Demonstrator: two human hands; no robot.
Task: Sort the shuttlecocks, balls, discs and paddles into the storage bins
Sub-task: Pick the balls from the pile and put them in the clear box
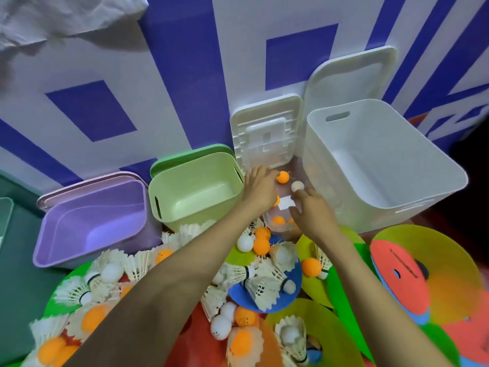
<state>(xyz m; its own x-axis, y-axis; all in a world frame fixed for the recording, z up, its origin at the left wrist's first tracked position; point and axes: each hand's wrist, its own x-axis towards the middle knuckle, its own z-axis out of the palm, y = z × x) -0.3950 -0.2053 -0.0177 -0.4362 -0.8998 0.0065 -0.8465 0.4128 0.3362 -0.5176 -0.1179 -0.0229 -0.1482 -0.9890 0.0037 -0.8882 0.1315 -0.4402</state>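
Pastels against a blue-blocked white backdrop (238, 49)
Lilac plastic bin (90, 223), pale green plastic bin (195, 189), white plastic bin (383, 165); orange plastic ball (283, 177), white plastic ball (297, 186), cream feathered shuttlecock (262, 287), yellow flat disc (449, 260).

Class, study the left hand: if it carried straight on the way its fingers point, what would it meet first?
The orange ball right at the fingertips of the left hand, though whether they already touch is unclear. Behind it stands the open white lid; depth is hard to judge.
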